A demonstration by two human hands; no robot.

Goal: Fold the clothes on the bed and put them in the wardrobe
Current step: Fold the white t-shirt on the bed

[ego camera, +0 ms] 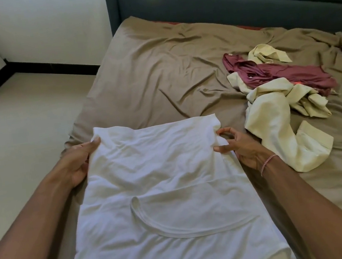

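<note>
Matt white cloth shirt point(161, 184), creased.

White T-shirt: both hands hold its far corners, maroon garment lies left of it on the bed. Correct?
Not quite. In the head view the maroon garment lies to the right of the white T-shirt, among pale yellow clothes on the bed. The rest holds: the left hand and right hand each hold a far corner.

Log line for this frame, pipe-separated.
step: folding white T-shirt on bed | left hand: grips left edge | right hand: pinches right edge | waiting: maroon garment, pale-yellow garment
</note>
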